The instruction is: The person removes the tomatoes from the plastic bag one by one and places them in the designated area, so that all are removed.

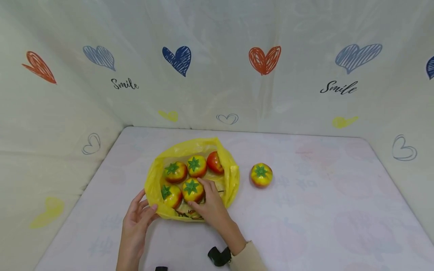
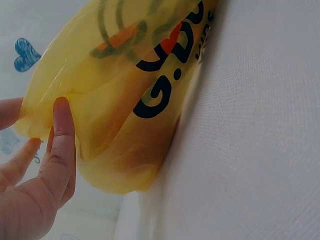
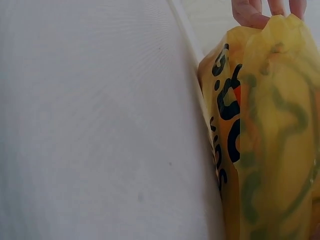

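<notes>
A yellow plastic bag (image 1: 156, 177) with dark printed letters sits with its mouth spread wide on the table. Inside lie several glossy red-and-yellow toy tomatoes (image 1: 175, 172) with green star-shaped tops. My left hand (image 1: 137, 218) pinches the near left rim of the bag between thumb and fingers; the left wrist view shows the thin plastic (image 2: 75, 100) caught there. Reaching into the bag, my right hand (image 1: 213, 207) holds the front middle toy tomato (image 1: 192, 189) with thumb and fingertips around its right side. In the right wrist view the bag (image 3: 280, 125) hides the right hand's fingers.
One more toy tomato (image 1: 261, 175) stands on the white table (image 1: 322, 210), right of the bag. A dark wrist-camera piece (image 1: 218, 256) is at my right wrist. A pale curtain (image 1: 217, 90) printed with hearts rises behind the table's far edge.
</notes>
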`<state>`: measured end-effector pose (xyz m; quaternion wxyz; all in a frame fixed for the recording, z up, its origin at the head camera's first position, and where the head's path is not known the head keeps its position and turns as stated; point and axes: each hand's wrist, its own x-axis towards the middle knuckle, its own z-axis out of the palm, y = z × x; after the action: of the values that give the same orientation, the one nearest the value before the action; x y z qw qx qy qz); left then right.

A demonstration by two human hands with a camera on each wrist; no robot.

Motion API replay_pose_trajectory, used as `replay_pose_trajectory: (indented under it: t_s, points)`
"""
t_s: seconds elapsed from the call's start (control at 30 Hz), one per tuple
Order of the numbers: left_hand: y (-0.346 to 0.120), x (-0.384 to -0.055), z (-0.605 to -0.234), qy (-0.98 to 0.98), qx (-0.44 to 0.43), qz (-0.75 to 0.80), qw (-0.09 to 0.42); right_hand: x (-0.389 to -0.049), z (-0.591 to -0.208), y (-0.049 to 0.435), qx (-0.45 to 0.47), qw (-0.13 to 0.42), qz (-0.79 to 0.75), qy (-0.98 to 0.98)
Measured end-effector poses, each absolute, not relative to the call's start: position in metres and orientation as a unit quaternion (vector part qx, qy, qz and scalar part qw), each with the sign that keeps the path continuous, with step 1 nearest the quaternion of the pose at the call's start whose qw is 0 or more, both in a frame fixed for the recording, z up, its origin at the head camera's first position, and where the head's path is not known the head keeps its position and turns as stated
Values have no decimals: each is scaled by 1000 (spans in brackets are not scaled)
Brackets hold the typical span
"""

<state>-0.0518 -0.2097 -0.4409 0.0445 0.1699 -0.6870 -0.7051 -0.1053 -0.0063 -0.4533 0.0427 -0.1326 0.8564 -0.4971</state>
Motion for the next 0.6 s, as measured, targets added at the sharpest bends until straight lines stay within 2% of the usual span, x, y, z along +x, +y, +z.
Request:
replay_pose_trajectory:
  t_s: [0.13, 0.37, 0.6]
  points:
    - [-206, -51, -433, -684, 184, -705, 41, -104, -452, -4, -133, 40, -498, 856]
    - [-212, -53, -442, -682, 181, -708, 38, -101, -443, 3, -125, 46, -509, 851]
    - [-203, -50, -423, -675, 201, -709, 34, -99, -430, 11, -125, 34, -521, 843]
